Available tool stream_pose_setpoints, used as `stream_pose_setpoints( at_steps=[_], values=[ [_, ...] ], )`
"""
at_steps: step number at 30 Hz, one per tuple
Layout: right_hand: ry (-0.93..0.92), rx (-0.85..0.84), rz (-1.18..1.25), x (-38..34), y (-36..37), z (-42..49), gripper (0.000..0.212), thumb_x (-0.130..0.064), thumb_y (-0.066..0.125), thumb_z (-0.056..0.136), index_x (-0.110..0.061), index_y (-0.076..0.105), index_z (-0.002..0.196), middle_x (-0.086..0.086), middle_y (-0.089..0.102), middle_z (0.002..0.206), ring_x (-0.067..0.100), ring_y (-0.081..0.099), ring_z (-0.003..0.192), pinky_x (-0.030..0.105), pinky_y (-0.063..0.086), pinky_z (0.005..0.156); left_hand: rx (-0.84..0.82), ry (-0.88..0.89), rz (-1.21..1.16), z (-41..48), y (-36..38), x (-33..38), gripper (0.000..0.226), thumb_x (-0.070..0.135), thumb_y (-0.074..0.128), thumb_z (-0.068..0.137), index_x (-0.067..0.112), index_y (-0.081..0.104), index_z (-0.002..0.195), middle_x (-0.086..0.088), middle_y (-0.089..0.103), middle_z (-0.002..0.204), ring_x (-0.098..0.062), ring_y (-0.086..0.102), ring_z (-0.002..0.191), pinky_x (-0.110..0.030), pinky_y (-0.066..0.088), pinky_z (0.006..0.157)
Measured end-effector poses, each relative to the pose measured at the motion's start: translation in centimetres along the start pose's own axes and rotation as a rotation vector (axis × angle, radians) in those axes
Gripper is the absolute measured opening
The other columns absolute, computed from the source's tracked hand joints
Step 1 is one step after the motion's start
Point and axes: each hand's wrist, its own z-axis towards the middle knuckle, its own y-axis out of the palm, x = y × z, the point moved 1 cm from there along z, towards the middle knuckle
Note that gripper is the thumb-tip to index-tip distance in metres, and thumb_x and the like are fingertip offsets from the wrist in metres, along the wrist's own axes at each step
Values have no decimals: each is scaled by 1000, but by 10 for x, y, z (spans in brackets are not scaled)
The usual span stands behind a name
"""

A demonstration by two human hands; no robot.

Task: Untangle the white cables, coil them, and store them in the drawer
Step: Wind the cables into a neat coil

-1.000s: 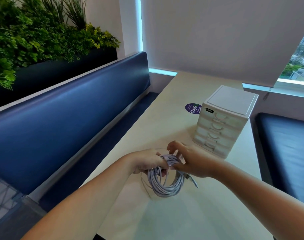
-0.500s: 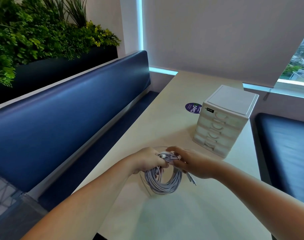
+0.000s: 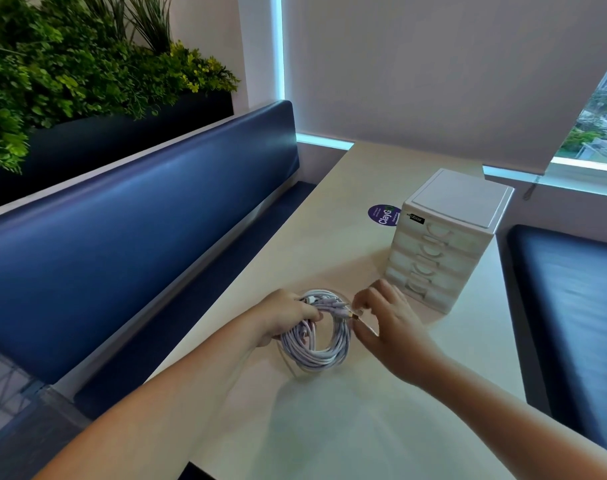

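Left hand (image 3: 284, 318) grips coiled cables (image 3: 317, 356) (right hand (image 3: 390, 325) pinches rightward-pointing plug (image 3: 351, 313)).

white cables (image 3: 314, 360): wound into one loose coil, held upright | drawer unit (image 3: 437, 258): white, drawers shut, stood just beyond the coil

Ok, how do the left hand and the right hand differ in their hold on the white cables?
The left hand wraps its fingers round the left side of the coiled white cables; the right hand only pinches a plug end at the coil's top right. The left hand's grip passes through the loop; the right hand is outside it, nearer the drawer unit. Both hold the same coil.
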Motion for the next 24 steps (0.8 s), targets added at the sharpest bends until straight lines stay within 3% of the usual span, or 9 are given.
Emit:
stream_pose_setpoints(
  at_steps=[2,5,8,11,13,17,21,24],
  values=[
    [-1,-19,53,-14,5,-1,26,-38,45,88,-20,63,87,-10,49,84,8,44,79,23,39,73,-11,1,-74,0,3,0,5,12,70,83,15,70,87,-1,62,65,-16,56,54,-23,42,59],
    [81,-100,-17,-20,21,-1,39,-44,38,88,-23,70,87,-4,57,92,16,51,90,29,43,80,-63,22,-209,-1,10,1,15,12,72,86,11,71,101,0,66,65,-13,61,54,-23,48,60],
    [174,-94,-105,-20,34,-2,45,-52,34,85,-25,71,84,-1,49,91,22,48,92,32,42,79,-92,40,-315,-3,14,4,17,12,73,86,8,70,101,-3,70,70,-15,66,56,-24,56,59],
    [195,-47,-66,-19,35,0,35,-45,45,82,-23,72,79,0,50,88,24,49,88,32,44,78,-156,73,-364,-2,14,3,32,17,79,78,7,69,106,-11,72,87,-24,69,76,-34,57,77],
    [184,-44,3,-16,31,3,27,-38,53,81,-20,72,78,-2,51,86,23,51,86,30,42,76,-197,96,-345,0,14,1,39,14,79,77,5,67,112,-12,72,92,-26,67,84,-36,55,81],
    [191,-104,128,-11,25,4,12,-18,61,89,-12,70,84,-4,51,92,21,53,86,29,40,76,-191,138,-235,5,11,-3,27,10,78,81,7,68,106,-1,68,77,-16,63,71,-27,50,69],
    [236,-221,184,-13,18,6,20,-21,50,97,-9,63,86,-5,53,89,14,49,82,25,34,70,-217,165,-173,8,9,-4,16,9,77,81,12,68,93,0,66,75,-11,61,68,-19,49,63],
    [358,-305,374,-9,9,7,28,-24,46,99,-6,61,84,-4,60,74,13,55,70,34,44,73,-188,192,-24,9,6,-7,22,10,79,80,6,66,97,1,63,78,-9,59,70,-17,47,63]
  ],
)
